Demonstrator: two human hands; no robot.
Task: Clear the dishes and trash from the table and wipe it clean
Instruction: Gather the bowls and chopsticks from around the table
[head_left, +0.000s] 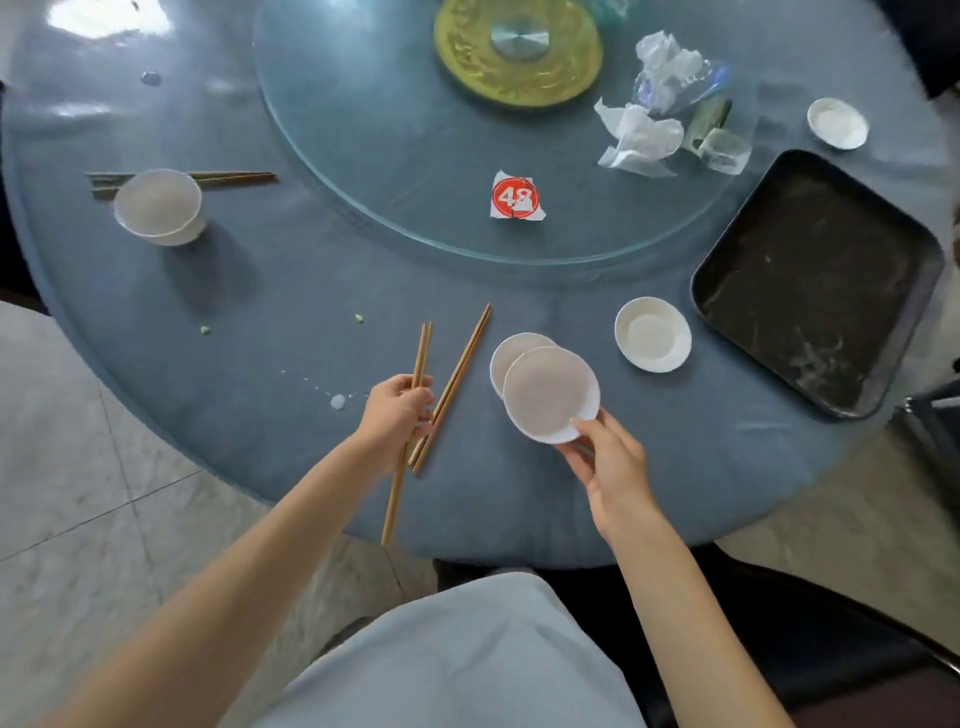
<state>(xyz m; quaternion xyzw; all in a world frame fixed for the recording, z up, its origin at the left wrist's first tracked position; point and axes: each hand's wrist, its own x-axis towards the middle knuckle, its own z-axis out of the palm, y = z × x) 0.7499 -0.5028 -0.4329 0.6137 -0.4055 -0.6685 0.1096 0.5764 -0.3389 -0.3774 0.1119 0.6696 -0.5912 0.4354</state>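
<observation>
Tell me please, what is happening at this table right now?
A person is clearing a round blue table after a meal. The left hand grips a pair of brown wooden chopsticks, and a second pair lies beside it. The right hand holds a small white saucer over another saucer. A black rectangular tray, crumpled white napkins and a white bowl are not yet collected.

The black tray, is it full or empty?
Empty. The black tray holds no dishes or trash; only pale smears show on its dark bottom. It sits on the table to the right.
</observation>
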